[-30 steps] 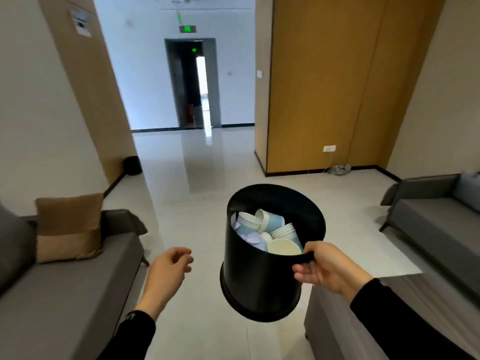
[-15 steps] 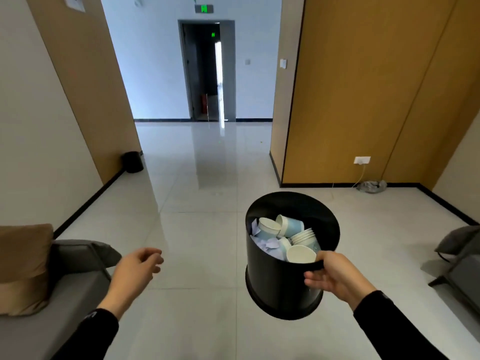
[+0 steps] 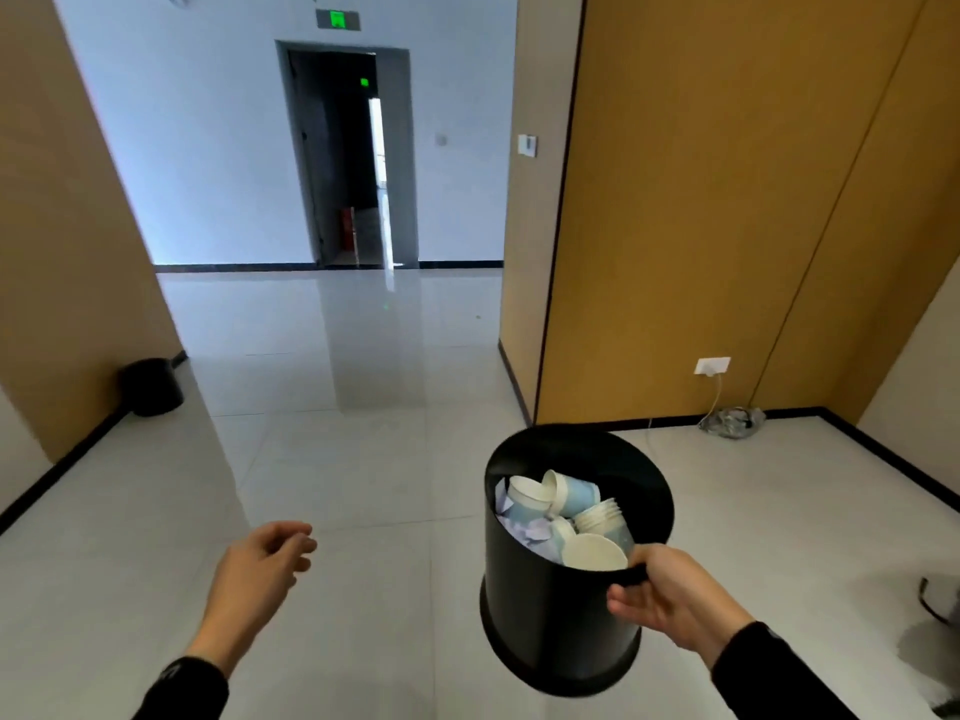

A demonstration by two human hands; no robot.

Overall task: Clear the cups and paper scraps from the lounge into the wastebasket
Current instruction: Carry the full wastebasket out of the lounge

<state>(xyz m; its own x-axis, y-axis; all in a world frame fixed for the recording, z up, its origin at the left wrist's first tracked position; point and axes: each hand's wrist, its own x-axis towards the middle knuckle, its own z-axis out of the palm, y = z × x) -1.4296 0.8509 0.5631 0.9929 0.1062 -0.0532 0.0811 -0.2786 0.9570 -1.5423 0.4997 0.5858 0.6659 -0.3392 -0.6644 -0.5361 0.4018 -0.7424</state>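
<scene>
A black round wastebasket (image 3: 540, 610) hangs in the air at lower centre-right, tilted slightly toward me. My right hand (image 3: 670, 600) grips its near rim, thumb inside. Inside lie several white and pale blue paper cups (image 3: 571, 498) and crumpled paper scraps (image 3: 524, 530). My left hand (image 3: 254, 574) floats to the left of the basket, apart from it, fingers loosely curled and holding nothing.
Glossy tiled floor (image 3: 337, 459) stretches ahead to a dark doorway (image 3: 353, 158). A second black bin (image 3: 150, 387) stands by the left wall. Orange wall panels (image 3: 701, 200) rise on the right, with a socket, cable and a bundle (image 3: 732, 420) at their foot. A sofa leg shows at far right.
The view has advanced toward the hallway; both sofas and the cushion have slid out of sight. The basket stays in my right hand, the left hand stays empty.
</scene>
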